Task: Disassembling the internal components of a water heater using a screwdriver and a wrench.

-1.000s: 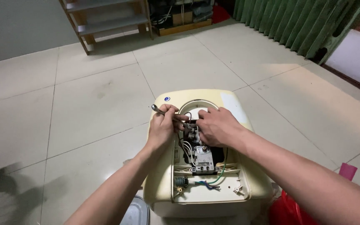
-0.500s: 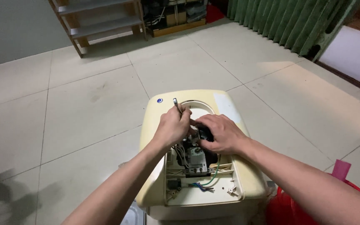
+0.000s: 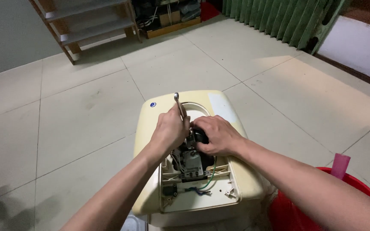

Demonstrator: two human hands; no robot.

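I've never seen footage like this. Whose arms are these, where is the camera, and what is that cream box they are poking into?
There is no machine here: a person wears a camera on the head, so you look down along their two bare arms. On the tiled floor lies a cream appliance housing with its cover off, showing wires and a small electrical block inside. The left hand grips a slim metal tool, its tip sticking up past the fingers. The right hand rests on a dark part in the opening. A red tub with a pink cup stands at lower right; shelves stand at the back.
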